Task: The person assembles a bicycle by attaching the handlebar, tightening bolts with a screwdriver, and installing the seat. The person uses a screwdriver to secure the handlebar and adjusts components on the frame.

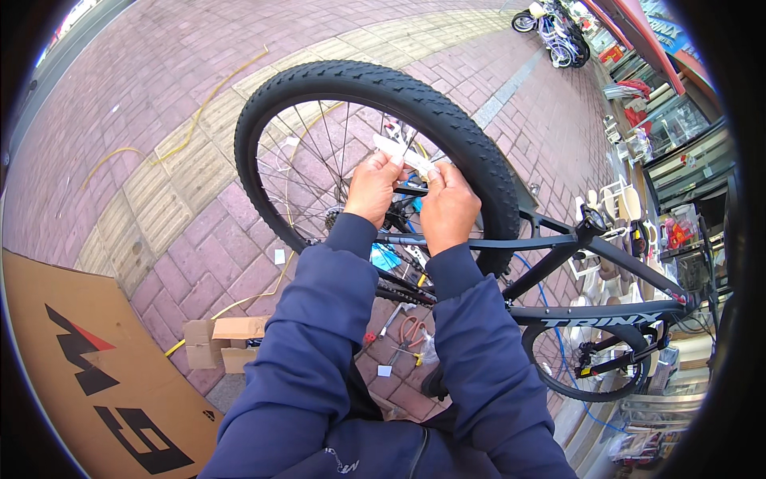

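A narrow white strip (390,146), its exact kind unclear, is stretched between my two hands in front of a bicycle wheel. My left hand (372,188) pinches it near its middle, with one end sticking up past the fingers. The other end is gripped by the closed fingers of my right hand (448,207). Behind both hands stands the knobby black tyre (343,76), with thin spokes inside it. The dark bicycle frame (550,313) runs from the wheel to the right. Part of the chain and sprockets is hidden by my forearms.
At the lower left stands a large cardboard box (120,351), beside a small open carton (239,328). Pliers with red handles (412,330) and other tools lie on the bricks below my arms. A yellow hose (197,120) crosses the paving. Shop shelves line the right, with parked motorbikes (556,36) beyond.
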Demonstrator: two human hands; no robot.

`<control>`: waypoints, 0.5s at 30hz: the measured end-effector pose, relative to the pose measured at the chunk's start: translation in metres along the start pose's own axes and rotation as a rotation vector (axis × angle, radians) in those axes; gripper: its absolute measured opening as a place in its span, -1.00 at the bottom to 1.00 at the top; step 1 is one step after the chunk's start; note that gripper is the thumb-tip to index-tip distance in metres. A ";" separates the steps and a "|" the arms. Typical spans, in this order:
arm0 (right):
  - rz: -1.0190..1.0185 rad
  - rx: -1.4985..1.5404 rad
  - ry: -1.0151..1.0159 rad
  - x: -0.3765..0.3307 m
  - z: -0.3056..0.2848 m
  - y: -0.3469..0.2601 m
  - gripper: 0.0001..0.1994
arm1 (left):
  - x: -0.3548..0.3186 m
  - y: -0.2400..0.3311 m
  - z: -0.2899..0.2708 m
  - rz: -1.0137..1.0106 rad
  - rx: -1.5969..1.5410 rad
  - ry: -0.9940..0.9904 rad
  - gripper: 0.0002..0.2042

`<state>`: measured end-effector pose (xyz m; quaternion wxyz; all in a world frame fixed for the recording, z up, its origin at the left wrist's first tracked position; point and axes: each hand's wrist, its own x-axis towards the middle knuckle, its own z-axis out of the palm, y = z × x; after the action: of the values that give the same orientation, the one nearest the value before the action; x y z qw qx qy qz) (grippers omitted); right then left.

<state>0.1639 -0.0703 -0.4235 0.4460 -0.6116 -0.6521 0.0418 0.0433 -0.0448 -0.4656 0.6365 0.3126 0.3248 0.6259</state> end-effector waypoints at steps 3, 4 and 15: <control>-0.164 -0.074 0.120 -0.004 -0.003 -0.003 -0.88 | 0.002 -0.001 0.004 0.027 -0.013 0.037 -0.84; -0.212 -0.068 0.138 -0.006 -0.005 -0.005 -0.89 | 0.003 -0.002 0.005 0.033 -0.023 0.040 -0.84; -0.273 0.011 0.082 -0.015 -0.019 -0.009 -0.89 | 0.003 -0.003 0.004 0.049 0.064 0.027 -0.91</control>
<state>0.1667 -0.0945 -0.4144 0.4771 -0.5161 -0.7102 -0.0408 0.0486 -0.0417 -0.4655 0.6064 0.3320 0.3454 0.6346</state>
